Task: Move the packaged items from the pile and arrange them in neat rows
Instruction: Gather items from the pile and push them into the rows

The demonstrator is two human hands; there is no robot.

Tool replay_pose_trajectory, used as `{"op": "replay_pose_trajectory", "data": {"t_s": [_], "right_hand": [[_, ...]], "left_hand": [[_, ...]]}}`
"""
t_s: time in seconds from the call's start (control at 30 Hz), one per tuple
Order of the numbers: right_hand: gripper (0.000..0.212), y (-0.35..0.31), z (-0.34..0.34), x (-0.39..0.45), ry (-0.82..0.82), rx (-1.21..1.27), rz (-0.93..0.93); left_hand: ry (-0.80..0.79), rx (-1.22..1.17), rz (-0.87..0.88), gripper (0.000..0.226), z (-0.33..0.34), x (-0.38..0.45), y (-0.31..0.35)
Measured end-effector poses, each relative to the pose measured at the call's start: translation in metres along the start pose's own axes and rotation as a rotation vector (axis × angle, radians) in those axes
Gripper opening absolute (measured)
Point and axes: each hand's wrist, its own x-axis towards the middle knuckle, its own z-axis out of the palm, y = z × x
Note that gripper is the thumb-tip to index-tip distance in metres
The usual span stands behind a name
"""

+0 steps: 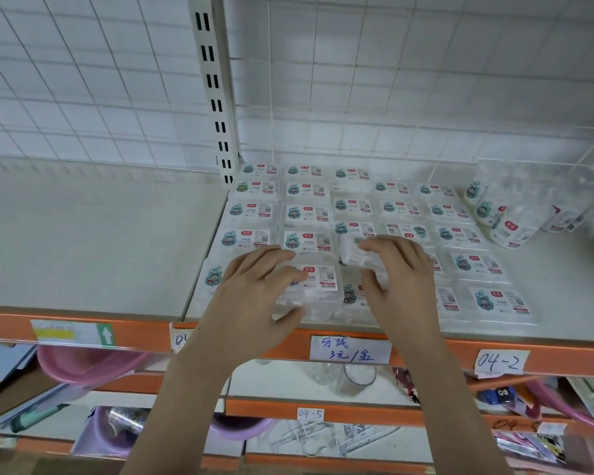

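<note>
While my view tilts down over the shelf front, I see an orange rail (83, 323) nearest me carrying a handwritten price tag (350, 349) and a "04-2" label (499, 362). Just above it my left hand (254, 286) rests on a clear box (309, 289) at the front of the rows, fingers curved over its top and thumb hooked at its near edge. My right hand (398, 269) sits beside it, fingertips pinching a small white packet (355, 253) that is lifted a little above the boxes; it is blurred, so I think it is one of the same items but cannot be sure. Beyond my hands, the rows of boxes (306, 214) lie flat and touching on the white shelf (100, 241), labels up, reaching back to the wire grid wall (391, 80). Far right, near the back, the loose pile (515, 214) of packets leans in a heap, well apart from my hands. A slotted upright post (216, 97) rises behind the rows' left corner.
</note>
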Motion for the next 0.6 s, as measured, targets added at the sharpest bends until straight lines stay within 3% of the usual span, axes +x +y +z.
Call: {"op": "replay_pose_trajectory", "data": {"t_s": [0.23, 0.37, 0.5, 0.6], "right_hand": [[0.038, 0.027, 0.025, 0.072, -0.063, -0.151, -0.064], [0.034, 0.041, 0.041, 0.087, -0.225, -0.227, -0.036], [0.025, 0.047, 0.037, 0.074, -0.295, -0.148, -0.112], [0.031, 0.05, 0.035, 0.076, -0.334, -0.122, -0.104]], "left_hand": [[-0.052, 0.017, -0.036, 0.042, 0.0, 0.003, 0.0], [-0.016, 0.006, -0.027, 0.047, 0.001, 0.005, 0.0], [0.007, -0.011, -0.046, 0.051, 0.001, 0.006, 0.002], [0.028, 0.023, -0.075, 0.047, 0.003, 0.007, 0.003]]}}
